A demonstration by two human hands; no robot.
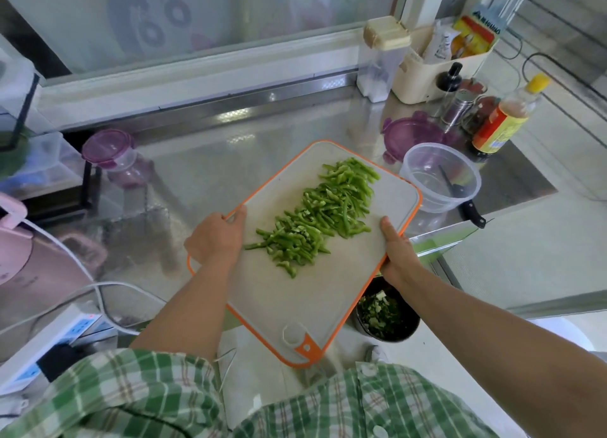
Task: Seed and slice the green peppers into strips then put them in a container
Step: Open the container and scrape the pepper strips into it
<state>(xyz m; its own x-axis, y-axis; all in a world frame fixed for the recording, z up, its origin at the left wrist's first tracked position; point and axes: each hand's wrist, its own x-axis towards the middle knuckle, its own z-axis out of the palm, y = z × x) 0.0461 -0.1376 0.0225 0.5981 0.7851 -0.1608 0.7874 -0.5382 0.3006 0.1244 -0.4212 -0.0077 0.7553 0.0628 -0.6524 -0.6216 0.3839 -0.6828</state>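
Note:
A white cutting board (285, 293) with an orange rim is held up off the steel counter, partly over its front edge. A long heap of green pepper strips (315, 212) lies across the board's far half. My left hand (216, 237) grips the board's left edge, thumb on top. My right hand (395, 250) grips the right edge, thumb on the surface. An empty clear round container (440, 178) stands on the counter just past the board's far right corner. Behind the container lies a black-handled knife (466, 207), its handle pointing toward me.
A dark bin (387, 316) of pepper scraps sits on the floor below the board. A purple lid (410, 132), sauce bottles (502, 122) and a cream caddy (440, 63) crowd the back right. A purple-lidded tub (115, 158), pink appliance (19, 240) and power strip (56, 335) are at left.

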